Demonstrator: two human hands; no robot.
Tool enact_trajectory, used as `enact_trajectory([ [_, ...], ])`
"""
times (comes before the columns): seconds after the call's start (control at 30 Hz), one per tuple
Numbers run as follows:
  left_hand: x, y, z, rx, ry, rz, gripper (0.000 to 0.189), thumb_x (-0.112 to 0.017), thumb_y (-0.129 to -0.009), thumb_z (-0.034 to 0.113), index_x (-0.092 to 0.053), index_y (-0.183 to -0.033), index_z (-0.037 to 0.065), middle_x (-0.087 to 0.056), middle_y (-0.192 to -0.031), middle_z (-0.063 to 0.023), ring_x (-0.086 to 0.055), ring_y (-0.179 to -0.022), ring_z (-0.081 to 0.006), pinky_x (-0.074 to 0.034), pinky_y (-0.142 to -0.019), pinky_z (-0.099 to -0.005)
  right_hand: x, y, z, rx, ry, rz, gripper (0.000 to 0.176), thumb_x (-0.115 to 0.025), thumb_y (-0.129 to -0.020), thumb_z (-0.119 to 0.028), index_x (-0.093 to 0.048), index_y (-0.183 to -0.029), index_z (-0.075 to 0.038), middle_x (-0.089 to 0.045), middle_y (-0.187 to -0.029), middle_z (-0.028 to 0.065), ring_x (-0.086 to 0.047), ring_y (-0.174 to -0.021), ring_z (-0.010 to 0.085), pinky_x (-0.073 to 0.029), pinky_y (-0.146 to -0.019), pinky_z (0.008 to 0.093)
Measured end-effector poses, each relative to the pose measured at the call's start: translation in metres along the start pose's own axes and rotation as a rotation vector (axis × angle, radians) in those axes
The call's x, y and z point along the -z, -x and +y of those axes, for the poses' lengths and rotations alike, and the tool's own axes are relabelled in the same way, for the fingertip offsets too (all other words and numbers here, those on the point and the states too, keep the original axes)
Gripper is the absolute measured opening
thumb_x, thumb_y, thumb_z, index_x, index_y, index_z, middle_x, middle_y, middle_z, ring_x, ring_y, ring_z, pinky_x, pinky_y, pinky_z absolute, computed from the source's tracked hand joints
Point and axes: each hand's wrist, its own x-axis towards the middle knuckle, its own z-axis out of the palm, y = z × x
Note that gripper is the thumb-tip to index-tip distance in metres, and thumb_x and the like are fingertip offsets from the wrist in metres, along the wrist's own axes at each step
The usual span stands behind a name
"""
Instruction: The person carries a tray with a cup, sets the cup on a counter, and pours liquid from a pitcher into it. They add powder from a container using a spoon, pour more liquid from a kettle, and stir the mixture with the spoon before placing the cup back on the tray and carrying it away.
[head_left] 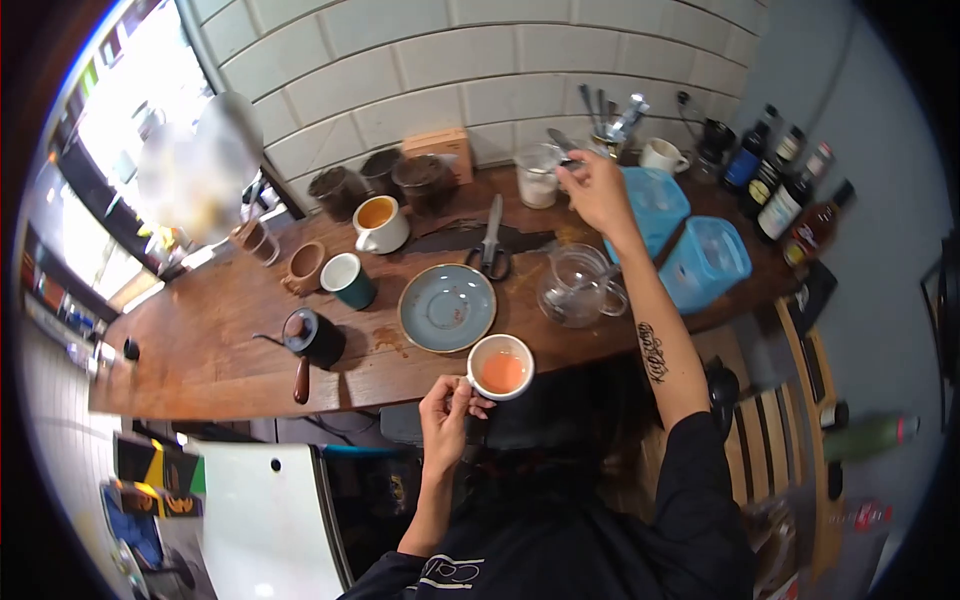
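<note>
My left hand (447,411) grips the handle of a white cup (501,367) with orange-red liquid inside, held at the table's front edge. My right hand (596,190) is raised over the back of the table, its fingers pinched on a spoon (562,140). Just below and left of those fingers stands a clear jar (538,178) with pale contents. Under my right forearm is a glass server (575,285) with a utensil in it. A grey-blue saucer (447,308) lies behind the cup, with dark specks on it.
Scissors (491,240), a white mug (382,224), a green cup (349,281) and a black pot with a wooden handle (314,338) stand left on the wooden table (190,350). Blue containers (706,262) and bottles (786,200) are at the right.
</note>
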Motion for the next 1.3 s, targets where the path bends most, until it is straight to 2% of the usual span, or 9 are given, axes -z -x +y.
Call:
enact_trajectory([
  [0.07, -0.004, 0.0, 0.001, 0.007, -0.01, 0.006, 0.022, -0.047, -0.098, 0.019, -0.052, -0.088, 0.001, -0.062, -0.081, -0.0087, -0.064, -0.07, -0.0148, -0.05, -0.058, -0.024, -0.013, -0.011, 0.019, 0.004, -0.033, 0.05, 0.034, -0.069, -0.08, -0.024, -0.063, -0.101, 0.002, -0.068, -0.074, 0.0154, -0.068, -0.069, 0.0261, -0.051, -0.065, 0.0362],
  [0.13, -0.006, 0.0, 0.001, 0.023, 0.024, 0.024, 0.017, -0.049, -0.097, 0.014, -0.053, -0.09, -0.001, -0.062, -0.08, -0.0066, -0.065, -0.07, -0.0139, -0.051, -0.059, -0.0231, -0.009, -0.012, 0.004, -0.108, -0.137, -0.032, 0.024, -0.067, -0.081, -0.019, -0.064, -0.094, 0.001, -0.068, -0.069, 0.0126, -0.067, -0.058, 0.0215, -0.05, -0.059, 0.0331],
  [0.23, -0.005, 0.001, -0.003, 0.013, 0.031, 0.03, 0.017, -0.049, -0.097, 0.014, -0.054, -0.093, -0.002, -0.062, -0.081, -0.007, -0.065, -0.072, -0.0141, -0.051, -0.059, -0.0233, -0.011, -0.017, 0.007, -0.065, -0.187, -0.058, 0.016, -0.063, -0.083, -0.014, -0.063, -0.09, 0.0, -0.066, -0.064, 0.01, -0.065, -0.052, 0.0181, -0.049, -0.054, 0.0303],
  [0.37, -0.007, 0.001, -0.001, 0.012, 0.01, 0.027, 0.018, -0.049, -0.097, 0.014, -0.055, -0.095, -0.003, -0.062, -0.082, -0.0072, -0.065, -0.072, -0.0143, -0.051, -0.06, -0.0235, -0.01, -0.02, -0.001, -0.044, -0.136, 0.001, 0.012, -0.059, -0.083, -0.011, -0.062, -0.086, 0.0, -0.065, -0.063, 0.01, -0.066, -0.054, 0.0196, -0.049, -0.055, 0.0312],
  [0.8, -0.003, 0.009, 0.002, -0.004, 0.016, 0.044, 0.019, -0.05, -0.097, 0.014, -0.055, -0.095, -0.003, -0.062, -0.083, -0.0074, -0.065, -0.073, -0.014, -0.051, -0.059, -0.0236, -0.005, -0.026, -0.002, 0.023, -0.032, 0.088, 0.013, -0.062, -0.082, -0.014, -0.06, -0.079, -0.002, -0.061, -0.06, 0.0095, -0.063, -0.058, 0.0189, -0.047, -0.057, 0.0324],
  [1.0, -0.001, 0.013, 0.004, -0.009, -0.016, 0.08, 0.017, -0.05, -0.096, 0.014, -0.055, -0.094, -0.002, -0.062, -0.081, -0.0068, -0.065, -0.072, -0.0138, -0.051, -0.059, -0.0236, -0.003, -0.024, 0.002, 0.022, -0.125, 0.152, 0.013, -0.061, -0.084, -0.013, -0.059, -0.078, -0.001, -0.061, -0.057, 0.0095, -0.063, -0.052, 0.0193, -0.047, -0.052, 0.0319],
  [1.07, -0.001, 0.014, 0.003, -0.009, -0.004, 0.093, 0.016, -0.05, -0.096, 0.014, -0.055, -0.093, -0.002, -0.062, -0.081, -0.0067, -0.065, -0.071, -0.014, -0.051, -0.058, -0.0233, -0.003, -0.026, 0.007, 0.079, -0.128, 0.178, 0.013, -0.06, -0.084, -0.013, -0.06, -0.078, -0.001, -0.061, -0.057, 0.0106, -0.063, -0.049, 0.0201, -0.047, -0.051, 0.0318],
  [1.13, -0.003, 0.013, 0.007, -0.027, -0.045, 0.109, 0.023, -0.048, -0.098, 0.021, -0.054, -0.089, 0.0, -0.062, -0.079, -0.0071, -0.064, -0.069, -0.0141, -0.05, -0.058, -0.0241, 0.0, -0.025, 0.006, 0.06, -0.112, 0.183, 0.012, -0.059, -0.084, -0.012, -0.06, -0.079, -0.001, -0.061, -0.058, 0.0116, -0.063, -0.051, 0.0217, -0.047, -0.052, 0.0332],
  [1.3, -0.001, 0.013, 0.006, -0.035, -0.049, 0.106, 0.022, -0.048, -0.098, 0.018, -0.054, -0.09, -0.001, -0.063, -0.079, -0.0076, -0.064, -0.068, -0.0135, -0.05, -0.057, -0.0234, 0.005, -0.026, 0.002, 0.067, -0.021, 0.2, 0.012, -0.059, -0.084, -0.012, -0.061, -0.082, 0.0, -0.061, -0.063, 0.014, -0.063, -0.059, 0.0272, -0.047, -0.057, 0.0375],
])
